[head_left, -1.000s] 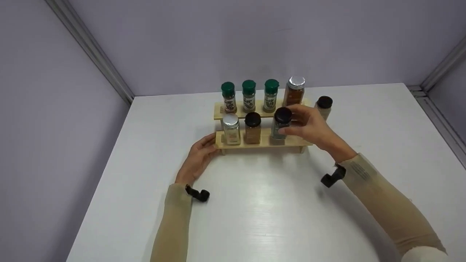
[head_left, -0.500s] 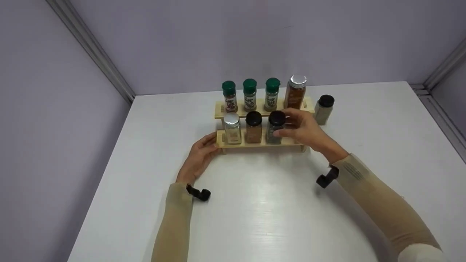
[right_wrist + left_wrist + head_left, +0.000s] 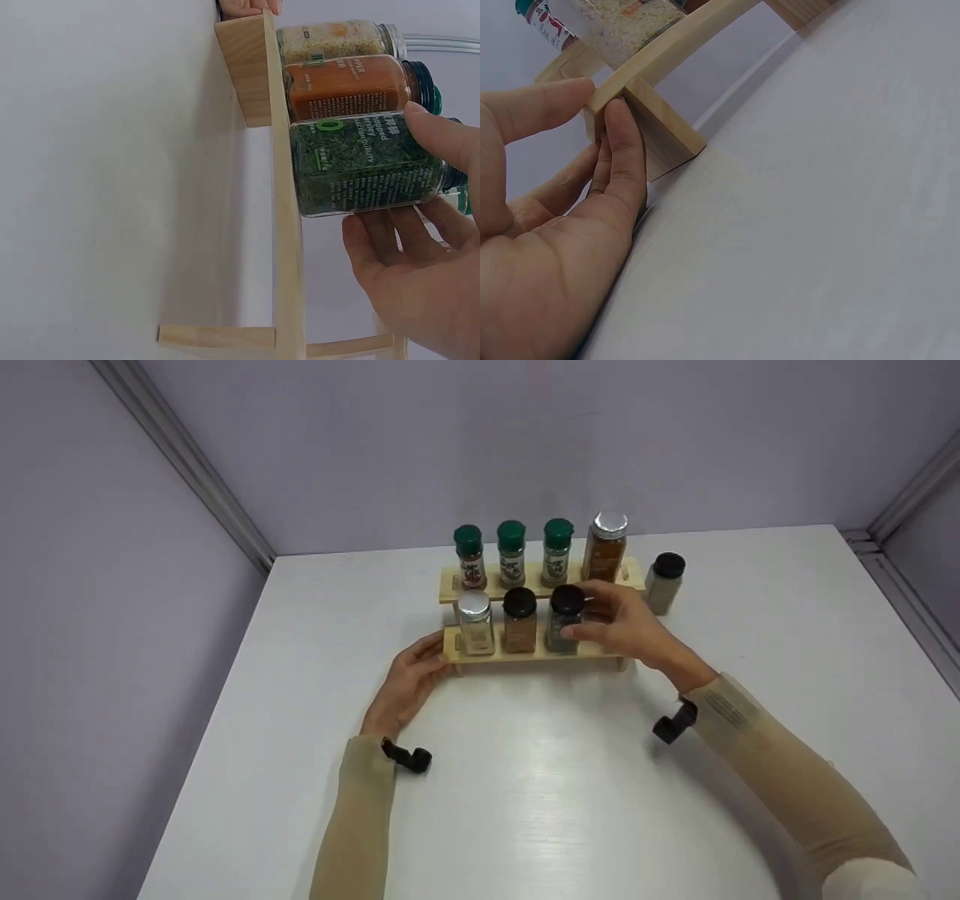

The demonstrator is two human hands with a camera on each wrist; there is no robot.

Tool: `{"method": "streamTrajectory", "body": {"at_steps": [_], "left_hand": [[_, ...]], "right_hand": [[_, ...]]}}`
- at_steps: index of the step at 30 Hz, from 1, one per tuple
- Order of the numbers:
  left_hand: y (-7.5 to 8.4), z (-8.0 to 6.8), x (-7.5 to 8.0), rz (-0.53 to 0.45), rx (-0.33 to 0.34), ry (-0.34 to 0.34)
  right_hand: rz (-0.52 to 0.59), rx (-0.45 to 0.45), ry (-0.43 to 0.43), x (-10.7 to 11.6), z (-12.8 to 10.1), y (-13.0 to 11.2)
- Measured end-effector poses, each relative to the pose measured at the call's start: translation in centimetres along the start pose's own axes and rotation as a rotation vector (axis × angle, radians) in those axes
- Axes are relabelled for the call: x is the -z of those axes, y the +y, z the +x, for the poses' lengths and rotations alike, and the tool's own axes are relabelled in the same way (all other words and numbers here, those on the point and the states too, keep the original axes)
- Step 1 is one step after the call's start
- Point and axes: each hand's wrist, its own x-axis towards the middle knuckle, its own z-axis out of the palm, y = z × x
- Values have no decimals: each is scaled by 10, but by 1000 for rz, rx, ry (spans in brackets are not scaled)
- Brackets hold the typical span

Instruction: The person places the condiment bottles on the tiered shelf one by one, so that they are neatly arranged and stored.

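Observation:
A two-tier wooden spice rack (image 3: 585,655) stands on the white table. My left hand (image 3: 407,681) pinches the left end of its lower shelf, thumb on top and fingers underneath, as the left wrist view shows. My right hand (image 3: 630,626) holds a glass jar of chopped parsley (image 3: 360,169) with a black lid, thumb at the front and fingers round the right side. The jar is upright on the lower shelf. Just left of it are a black-lidded jar of orange-brown powder (image 3: 345,88) and a silver-lidded jar of pale flakes (image 3: 478,636).
On the upper shelf are several bottles: green-capped shakers (image 3: 511,553) and a silver-lidded amber jar (image 3: 606,547) at the right end. A black-lidded jar of pale powder (image 3: 664,585) stands on the table right of the rack. A grey wall (image 3: 525,450) rises behind.
My right hand has moved the parsley jar left along the lower shelf, closer to the orange-brown jar. The left hand keeps its grip on the rack's end.

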Motion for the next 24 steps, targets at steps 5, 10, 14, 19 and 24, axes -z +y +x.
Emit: {"method": "streamTrajectory", "body": {"at_steps": [5,10,14,19,24], "left_hand": [[-2,2,0,1,-2,-10],[-2,3,2,-4,-4,-13],[-1,3,4,-6,-6,-19],[-1,2,5,-20,-3,-12],[-2,1,5,-23,-7,-5]], "right_hand": [[-35,25,5,11,-5,-12],[-92,72,7,26,-12,-26],[-141,81,25,37,-18,-33],[-186,78,79,54,-27,-38],[-216,112,165,75,-37,-39]]}}
